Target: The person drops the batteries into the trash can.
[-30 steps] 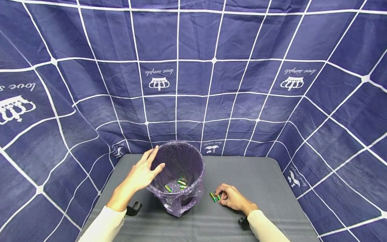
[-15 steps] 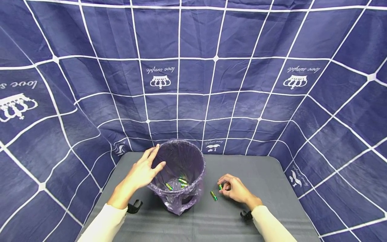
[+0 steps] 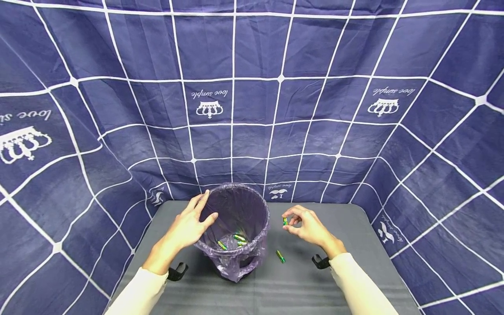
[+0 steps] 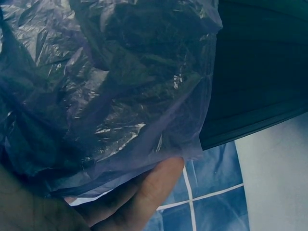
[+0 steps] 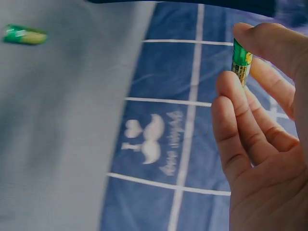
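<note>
Battery held up beside the lined bin

The bin (image 3: pixel 236 227) is steadied by the left hand (image 3: pixel 188 225), fingers relaxed on its rim; the right hand (image 3: pixel 309 227) pinches a battery (image 3: pixel 285 221). Best release over the opening. A spare battery (image 3: pixel 280 256) lies on the surface (image 3: pixel 334 267) below those fingers.

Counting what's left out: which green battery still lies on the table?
The battery lying right of the bin; another is pinched in the right hand, the rest are inside it.

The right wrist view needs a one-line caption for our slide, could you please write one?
Right hand pinches a green battery above the patterned cloth; another battery lies on the grey table.
</note>
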### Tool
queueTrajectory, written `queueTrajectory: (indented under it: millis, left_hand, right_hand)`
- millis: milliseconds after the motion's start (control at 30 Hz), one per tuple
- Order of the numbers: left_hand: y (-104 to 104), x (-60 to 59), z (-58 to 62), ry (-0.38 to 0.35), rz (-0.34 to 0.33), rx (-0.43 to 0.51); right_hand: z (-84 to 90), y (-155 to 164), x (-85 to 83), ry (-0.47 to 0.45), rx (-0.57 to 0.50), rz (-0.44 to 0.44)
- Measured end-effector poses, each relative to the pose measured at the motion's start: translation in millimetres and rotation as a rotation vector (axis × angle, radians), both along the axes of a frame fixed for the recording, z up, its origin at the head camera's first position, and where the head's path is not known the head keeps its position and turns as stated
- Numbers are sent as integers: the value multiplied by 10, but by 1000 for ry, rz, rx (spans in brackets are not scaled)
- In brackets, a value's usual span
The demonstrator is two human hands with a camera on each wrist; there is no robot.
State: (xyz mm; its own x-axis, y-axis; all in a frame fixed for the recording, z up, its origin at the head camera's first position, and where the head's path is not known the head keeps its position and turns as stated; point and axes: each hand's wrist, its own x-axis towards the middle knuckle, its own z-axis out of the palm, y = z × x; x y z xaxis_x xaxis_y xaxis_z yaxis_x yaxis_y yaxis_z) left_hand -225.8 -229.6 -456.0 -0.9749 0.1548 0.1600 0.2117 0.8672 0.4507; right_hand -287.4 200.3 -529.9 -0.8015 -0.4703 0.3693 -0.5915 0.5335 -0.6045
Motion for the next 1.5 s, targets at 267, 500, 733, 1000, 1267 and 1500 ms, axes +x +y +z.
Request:
queueTrajectory:
  millis: [267,500,733,1000,1267,1500]
  left_hand:
    - [-22,18,-4,1,5,-8]
    - [3,-17,23,8,-1,3]
    - [-5,2,23,16,10,0]
    - [12,50,5,8,9,-5]
    - [33,33,23,-1,9,-11]
    - [32,32,16,-6,7,5]
  right_hand:
    - [548,-189,-99,78,-13,16]
    - [978,-353,-177,153,-3,55]
    - [1237,-568,-213,170,-15,110]
    - [1442,-880,-211,165,-17,177]
    - [1691,-1230,-255,194,15,207]
    - [1768,-1469,-249,171,54,208]
